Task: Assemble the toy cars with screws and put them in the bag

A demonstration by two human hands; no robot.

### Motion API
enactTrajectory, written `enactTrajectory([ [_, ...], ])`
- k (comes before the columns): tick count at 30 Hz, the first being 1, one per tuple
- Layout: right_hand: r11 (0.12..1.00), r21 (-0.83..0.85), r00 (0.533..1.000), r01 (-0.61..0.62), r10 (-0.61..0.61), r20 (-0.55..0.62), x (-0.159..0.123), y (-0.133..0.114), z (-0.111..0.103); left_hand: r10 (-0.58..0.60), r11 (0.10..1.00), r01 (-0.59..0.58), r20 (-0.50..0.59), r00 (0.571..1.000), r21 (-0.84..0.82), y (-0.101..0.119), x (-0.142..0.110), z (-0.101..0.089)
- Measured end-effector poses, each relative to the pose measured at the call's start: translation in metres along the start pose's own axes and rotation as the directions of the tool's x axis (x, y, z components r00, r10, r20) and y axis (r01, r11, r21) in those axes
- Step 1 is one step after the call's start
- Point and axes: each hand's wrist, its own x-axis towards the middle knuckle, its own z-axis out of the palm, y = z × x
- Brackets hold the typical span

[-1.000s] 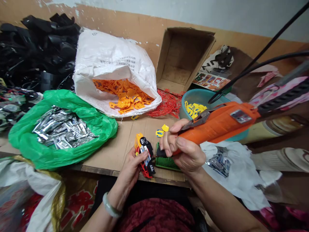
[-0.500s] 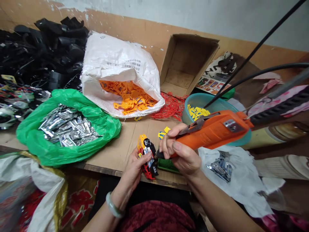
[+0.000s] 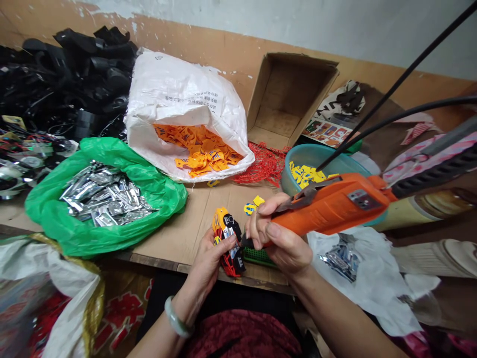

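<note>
In the head view, the left hand clamps a bundle of orange, black and red plastic pieces against its palm. Just right of it, the right hand is closed around orange electric shears, above a green pad.

left hand: curled, palm inward | right hand: closed, thumb uppermost (hands just apart)

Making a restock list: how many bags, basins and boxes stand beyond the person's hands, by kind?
Bags: 2 (white woven sack, green plastic bag)
Basins: 1 (teal basin)
Boxes: 1 (cardboard box)
Total: 4
</note>
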Motion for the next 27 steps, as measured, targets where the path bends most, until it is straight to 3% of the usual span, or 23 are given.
enactTrajectory([
  [7,1.000,-0.010,1.000,-0.008,0.008,0.029,-0.004,0.001,-0.002,-0.027,1.000,0.027,-0.021,0.999,0.006,0.005,-0.002,0.004],
  [12,0.999,-0.041,0.995,-0.035,0.039,0.089,-0.006,0.005,-0.006,0.007,0.998,-0.007,-0.010,1.000,-0.057,0.005,-0.003,0.008],
  [21,0.989,-0.140,0.993,-0.054,0.068,0.096,-0.007,0.014,-0.009,0.028,0.999,-0.029,-0.030,0.999,-0.046,0.004,-0.001,0.012],
  [24,0.996,-0.048,0.997,-0.071,0.073,0.040,0.002,0.009,-0.009,0.044,0.999,-0.044,-0.064,0.997,0.015,0.006,-0.002,0.013],
  [27,0.996,-0.081,0.990,-0.024,0.013,-0.142,0.018,0.000,-0.019,0.125,0.981,-0.106,-0.113,0.986,0.163,0.012,-0.004,0.011],
])
